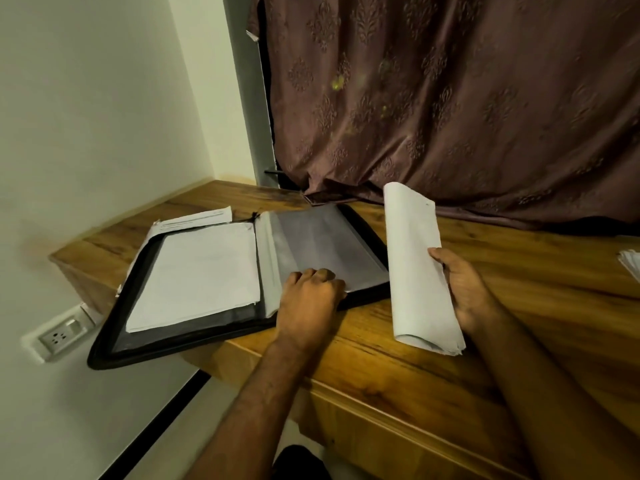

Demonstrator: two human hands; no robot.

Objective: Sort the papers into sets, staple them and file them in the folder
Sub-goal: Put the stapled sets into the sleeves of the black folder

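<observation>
I see my left hand resting on the lower edge of the folder's right-hand clear sleeves, fingers curled down over the top sleeve's edge, seemingly pinching it. My right hand holds a rolled set of papers, thumb on the front and the other fingers wrapped behind; the roll stands tilted just right of the folder, its lower end above the surface.

The folder lies open and flat at the left end of the surface. Its near-left corner hangs out past the surface's front edge, over the gap by the wall. A white sheaf lies on the folder's left half, well inside the black border. More papers stick out from under the folder's far-left edge; they carry faint printed lines, too small to read.

Behind the folder a brown patterned curtain drapes down onto the back of the surface, touching it close to the folder's far-right corner. To the right of the roll the wood is bare up to another small stack of papers cut off at the picture's right edge. A wall socket sits below the surface on the left. I can make out no brand or label anywhere.
</observation>
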